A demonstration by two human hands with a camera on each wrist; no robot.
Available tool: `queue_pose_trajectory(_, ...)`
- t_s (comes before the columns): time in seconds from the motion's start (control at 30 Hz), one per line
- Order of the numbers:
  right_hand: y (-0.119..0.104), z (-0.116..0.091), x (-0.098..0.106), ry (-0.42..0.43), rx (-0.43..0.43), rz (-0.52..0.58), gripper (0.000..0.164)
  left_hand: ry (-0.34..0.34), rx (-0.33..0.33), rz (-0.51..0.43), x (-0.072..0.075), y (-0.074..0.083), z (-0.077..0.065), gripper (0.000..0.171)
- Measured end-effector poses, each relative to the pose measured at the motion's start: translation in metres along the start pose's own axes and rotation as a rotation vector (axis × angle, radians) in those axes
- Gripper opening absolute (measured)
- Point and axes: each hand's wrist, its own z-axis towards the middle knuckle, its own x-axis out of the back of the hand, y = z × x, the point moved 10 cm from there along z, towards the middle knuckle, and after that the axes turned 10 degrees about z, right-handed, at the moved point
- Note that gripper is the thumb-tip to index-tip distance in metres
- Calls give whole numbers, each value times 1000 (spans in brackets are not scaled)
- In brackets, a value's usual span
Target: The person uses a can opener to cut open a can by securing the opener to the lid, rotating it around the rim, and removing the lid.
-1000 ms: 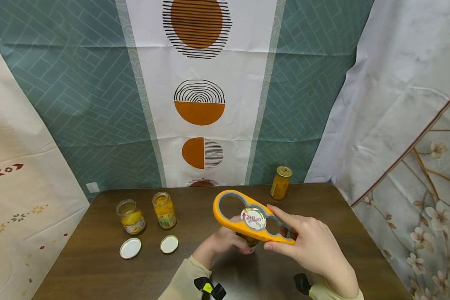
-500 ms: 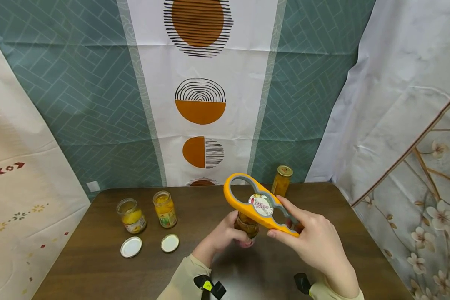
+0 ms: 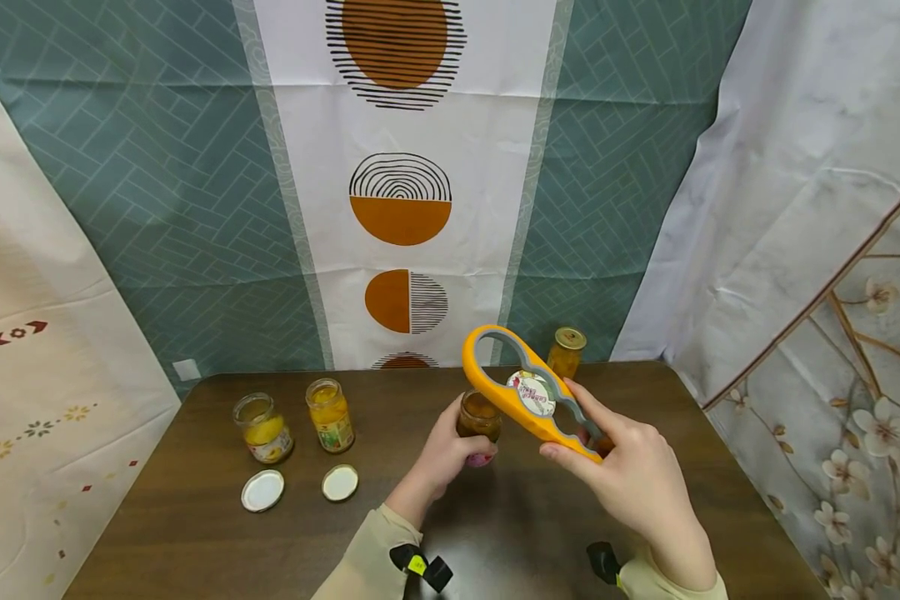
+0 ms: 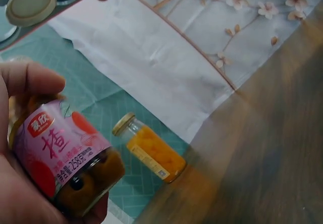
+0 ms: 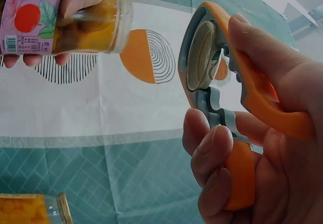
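My left hand (image 3: 437, 454) grips a glass jar (image 3: 480, 417) by its side, its uncovered mouth turned up and tilted. The left wrist view shows the jar's pink label (image 4: 58, 148) and brown fruit inside. My right hand (image 3: 637, 471) holds an orange and grey jar opener (image 3: 523, 417), thumb on one arm and fingers round the other. A round metal lid (image 3: 532, 393) with a printed white top sits caught in the opener's grey inner curve. In the right wrist view the lid (image 5: 202, 55) is apart from the jar's bare glass rim (image 5: 123, 24).
On the dark wooden table (image 3: 195, 550), a lidded jar of orange fruit (image 3: 565, 354) stands at the back right. Two lidless jars, one shorter (image 3: 267, 437) and one taller (image 3: 332, 421), stand on the left, with a white lid (image 3: 262, 491) and a cream lid (image 3: 340, 482) before them.
The opener has risen away up and right with the lid in it, baring the jar's mouth. The left hand has tilted the jar and shifted slightly left.
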Motion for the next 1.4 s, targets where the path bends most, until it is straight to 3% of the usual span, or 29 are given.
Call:
queue_pose_trajectory(0.13,-1,1,0,1,6,-1,74,108,28,3,13,-19,5,51)
queue_pose_trajectory(0.33,0,0,0,-9,-4,0,73,280,58,108,40,-32,1,51)
queue_pose_trajectory(0.67,4,-2,1,-1,-18,0,73,454,134,123,85,-87,0,53)
queue_pose_trajectory(0.93,3,-2,0,2,-19,-11,74,471,157,109,100,-104,1,60)
queue_pose_trajectory(1.4,2,-3,-2,0,-15,-9,76,477,159,67,114,-107,0,67)
